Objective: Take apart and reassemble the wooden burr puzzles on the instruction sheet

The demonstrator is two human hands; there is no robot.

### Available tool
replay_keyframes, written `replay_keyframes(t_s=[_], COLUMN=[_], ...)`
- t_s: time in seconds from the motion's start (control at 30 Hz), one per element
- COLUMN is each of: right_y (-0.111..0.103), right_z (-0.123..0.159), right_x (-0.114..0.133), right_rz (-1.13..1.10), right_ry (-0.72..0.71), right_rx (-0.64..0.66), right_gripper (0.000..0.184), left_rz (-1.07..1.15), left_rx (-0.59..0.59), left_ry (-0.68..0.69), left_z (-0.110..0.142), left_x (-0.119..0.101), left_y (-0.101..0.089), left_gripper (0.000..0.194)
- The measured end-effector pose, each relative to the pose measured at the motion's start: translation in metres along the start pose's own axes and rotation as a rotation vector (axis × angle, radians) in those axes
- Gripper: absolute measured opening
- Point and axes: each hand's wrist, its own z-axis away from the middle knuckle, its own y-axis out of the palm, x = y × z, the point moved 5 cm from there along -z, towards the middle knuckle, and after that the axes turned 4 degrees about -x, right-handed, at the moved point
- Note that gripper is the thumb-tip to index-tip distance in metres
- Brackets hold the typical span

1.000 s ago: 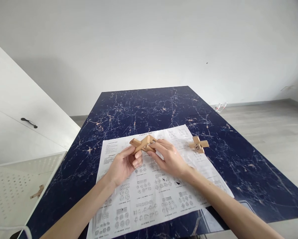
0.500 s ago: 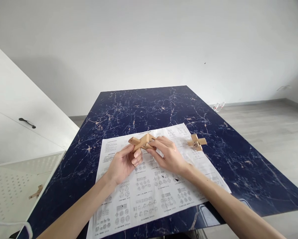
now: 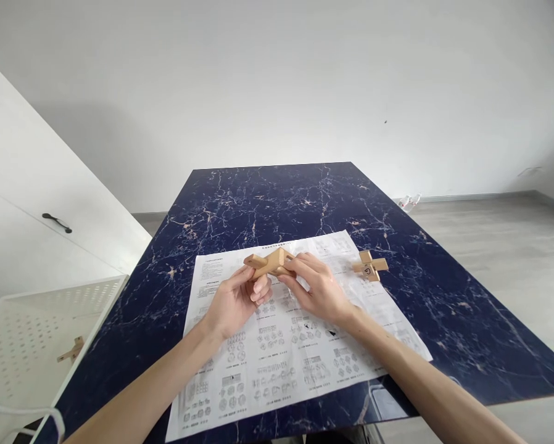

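Between my hands, above a printed sheet [image 3: 277, 351], are notched wooden puzzle pieces [image 3: 272, 260] fitted against one another. My left hand [image 3: 235, 299] pinches their left end between thumb and fingers, the other fingers curled. Thumb and fingertips of my right hand [image 3: 316, 287] close on the right end; part of the wood there is hidden behind the fingers. Lying at the sheet's right edge is a cross-shaped wooden puzzle [image 3: 368, 269] with a dark mark on its face.
The sheet lies on a dark blue marbled table [image 3: 268, 203]. A white perforated tray [image 3: 22, 327] at the lower left holds another wooden cross piece [image 3: 73, 349]. A white cable [image 3: 31, 408] crosses that corner. A white cabinet [image 3: 36, 172] stands at the left.
The view has shifted slightly, so everything sits a little further right. The wooden pieces in my hands have turned a little and appear closer together; both hands keep their grip.
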Motion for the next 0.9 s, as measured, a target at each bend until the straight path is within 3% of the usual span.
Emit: replay_keyframes(t_s=[0.63,0.9], right_y=[-0.0056,-0.0048], right_z=[-0.0033,-0.0028], right_x=[0.0044,0.0060], right_rz=[0.011,0.020], right_ry=[-0.062,-0.074], right_rx=[-0.031,-0.055], right_gripper=[0.015,0.013], left_rz=[-0.007,0.013], left_rx=[0.055,0.025], left_ry=[0.029,0.016], left_z=[0.0001,-0.0007], left_x=[0.0014,0.0011], left_y=[0.0002,0.0002], left_gripper=[0.025,0.026])
